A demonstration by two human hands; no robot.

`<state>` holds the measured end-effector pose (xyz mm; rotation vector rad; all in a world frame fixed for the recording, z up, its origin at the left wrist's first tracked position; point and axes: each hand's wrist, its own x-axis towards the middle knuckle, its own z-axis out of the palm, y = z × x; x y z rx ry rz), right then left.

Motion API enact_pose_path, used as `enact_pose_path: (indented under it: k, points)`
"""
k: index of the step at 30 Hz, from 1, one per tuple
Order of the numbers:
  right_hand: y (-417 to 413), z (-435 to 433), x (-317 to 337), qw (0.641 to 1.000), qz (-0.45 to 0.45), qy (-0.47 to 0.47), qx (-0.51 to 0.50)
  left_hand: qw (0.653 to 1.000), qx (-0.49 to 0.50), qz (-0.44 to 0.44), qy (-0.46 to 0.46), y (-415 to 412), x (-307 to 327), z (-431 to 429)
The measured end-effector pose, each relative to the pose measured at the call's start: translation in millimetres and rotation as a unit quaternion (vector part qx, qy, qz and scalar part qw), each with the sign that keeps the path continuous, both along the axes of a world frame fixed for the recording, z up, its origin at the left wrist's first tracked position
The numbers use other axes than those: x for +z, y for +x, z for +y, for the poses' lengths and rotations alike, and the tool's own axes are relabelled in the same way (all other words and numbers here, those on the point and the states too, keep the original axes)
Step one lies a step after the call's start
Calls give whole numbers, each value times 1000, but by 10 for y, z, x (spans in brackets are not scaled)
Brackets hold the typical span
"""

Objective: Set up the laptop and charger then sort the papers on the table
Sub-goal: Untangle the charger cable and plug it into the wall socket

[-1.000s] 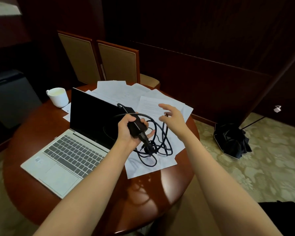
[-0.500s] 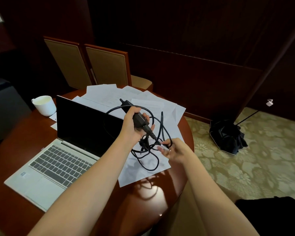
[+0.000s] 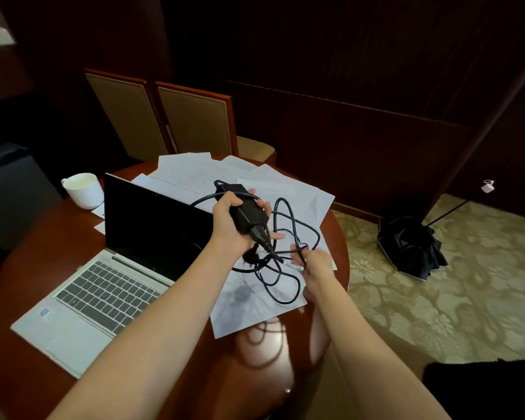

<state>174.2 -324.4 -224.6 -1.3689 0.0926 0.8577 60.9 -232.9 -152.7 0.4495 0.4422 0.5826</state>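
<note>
An open silver laptop (image 3: 103, 286) with a dark screen stands on the round wooden table (image 3: 28, 247), left of centre. My left hand (image 3: 231, 225) grips the black charger brick (image 3: 246, 213) above the table. Its tangled black cable (image 3: 285, 265) hangs in loops below the brick. My right hand (image 3: 311, 262) pinches a strand of that cable just right of the tangle. White papers (image 3: 194, 174) lie scattered behind and to the right of the laptop, with one sheet (image 3: 249, 307) under the cable.
A white cup (image 3: 84, 190) stands at the table's far left. Two padded chairs (image 3: 194, 119) are behind the table. A folded black umbrella (image 3: 409, 247) lies on the patterned carpet to the right. Dark wood panelling closes the back.
My right hand dropped from above the cable to the tangle and took hold of a strand. My left hand keeps gripping the charger brick. The view shifted slightly.
</note>
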Motion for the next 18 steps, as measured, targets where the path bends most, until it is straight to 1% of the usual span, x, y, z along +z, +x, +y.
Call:
enact_pose_path:
  k: [2,3,5,7,9,12,14,15,16,18]
  points:
    - [-6,-44,-31,989,-57,-118,62,1000,6,-19,8,19,2,36]
    - [-26,-69,-11,982,-62,-151,99,1000,13,-26,8,34,5,51]
    - [-97,-72,63,968,-47,-147,197,999,31,-38,3,75,18,70]
    - [-174,-32,146,945,-62,-140,289,998,49,-38,-2,128,43,63]
    - [-177,7,212,930,-87,-143,328,997,67,-32,-7,171,71,47]
    - [-54,5,289,899,-163,-139,381,998,55,-1,-11,194,112,40]
    - [52,-24,305,882,-212,-134,399,999,43,19,-25,199,150,51]
    - [93,-44,316,879,-236,-143,389,998,42,28,-34,207,173,63]
    - [130,-61,329,886,-250,-147,362,998,42,39,-41,218,202,71]
    - [195,-71,341,922,-236,-129,278,996,45,65,-49,232,254,87]
